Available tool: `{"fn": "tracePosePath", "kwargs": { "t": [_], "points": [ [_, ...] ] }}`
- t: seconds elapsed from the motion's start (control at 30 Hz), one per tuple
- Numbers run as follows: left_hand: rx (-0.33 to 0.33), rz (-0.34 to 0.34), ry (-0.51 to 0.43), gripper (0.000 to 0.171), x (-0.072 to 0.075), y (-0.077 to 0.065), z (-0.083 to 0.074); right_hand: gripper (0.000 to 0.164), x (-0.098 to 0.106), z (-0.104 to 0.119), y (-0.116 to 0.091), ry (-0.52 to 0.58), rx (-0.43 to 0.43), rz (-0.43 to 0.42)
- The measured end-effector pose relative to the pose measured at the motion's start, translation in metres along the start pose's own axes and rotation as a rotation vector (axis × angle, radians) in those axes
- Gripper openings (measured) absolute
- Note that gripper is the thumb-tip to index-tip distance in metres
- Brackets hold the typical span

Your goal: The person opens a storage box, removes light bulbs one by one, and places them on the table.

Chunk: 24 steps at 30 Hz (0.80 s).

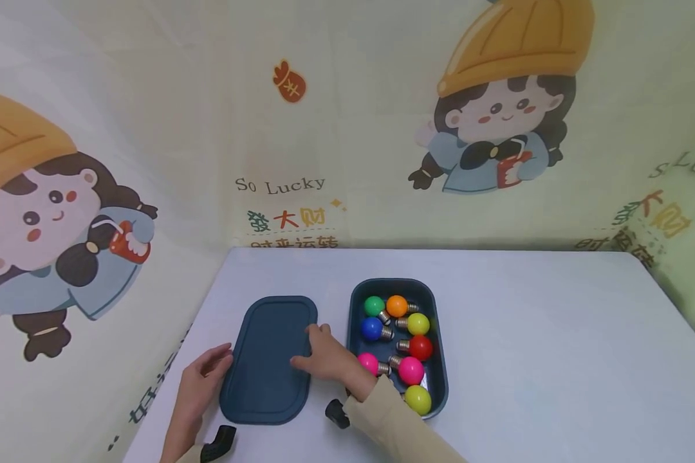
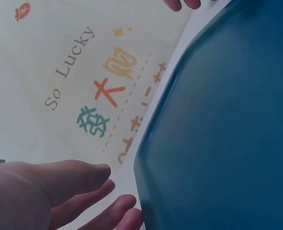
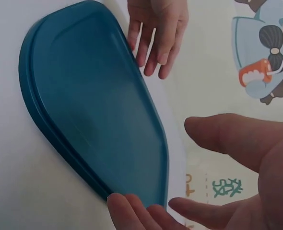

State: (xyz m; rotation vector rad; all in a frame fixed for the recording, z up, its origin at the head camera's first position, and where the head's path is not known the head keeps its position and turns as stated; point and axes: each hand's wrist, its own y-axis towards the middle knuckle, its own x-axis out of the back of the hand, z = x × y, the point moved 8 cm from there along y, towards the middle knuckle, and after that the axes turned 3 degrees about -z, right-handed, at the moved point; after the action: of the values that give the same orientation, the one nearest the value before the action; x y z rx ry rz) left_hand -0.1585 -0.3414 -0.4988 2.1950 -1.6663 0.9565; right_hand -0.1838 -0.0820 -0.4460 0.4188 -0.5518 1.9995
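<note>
A dark blue lid (image 1: 272,360) with rounded corners lies on the white table. My left hand (image 1: 199,386) is beside its left edge, fingers loosely bent and holding nothing; the left wrist view shows the fingertips (image 2: 127,201) close to the rim. Over the lid's right side reaches my right hand (image 1: 327,357), thumb and fingers spread. In the right wrist view its fingertips (image 3: 124,208) are at the lid's edge; whether they touch it I cannot tell. To the right stands a dark blue tray (image 1: 440,386) of coloured toy bulbs, partly hidden by my right forearm.
In the tray lie several bulbs with screw bases, among them a green bulb (image 1: 374,306), an orange bulb (image 1: 396,306), a blue bulb (image 1: 372,328) and a red bulb (image 1: 421,348). A printed cloth (image 1: 382,212) hangs behind the white table (image 1: 556,360).
</note>
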Motion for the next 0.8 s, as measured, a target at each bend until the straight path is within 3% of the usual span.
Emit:
{"fn": "tracePosePath", "kwargs": {
  "t": [0.33,0.63,0.8],
  "points": [
    [-0.101,-0.049,-0.035,0.04,-0.004,-0.002,-0.025,0.061,0.01,0.001,-0.003,0.017,0.076,0.025],
    [-0.184,-0.06,-0.104,0.034,-0.021,-0.007,-0.049,0.06,0.026,-0.004,-0.009,0.05,0.084,0.058],
    [-0.249,-0.042,-0.114,0.032,-0.032,-0.013,-0.063,0.056,0.036,-0.006,-0.009,0.085,0.112,0.035]
  ]
}}
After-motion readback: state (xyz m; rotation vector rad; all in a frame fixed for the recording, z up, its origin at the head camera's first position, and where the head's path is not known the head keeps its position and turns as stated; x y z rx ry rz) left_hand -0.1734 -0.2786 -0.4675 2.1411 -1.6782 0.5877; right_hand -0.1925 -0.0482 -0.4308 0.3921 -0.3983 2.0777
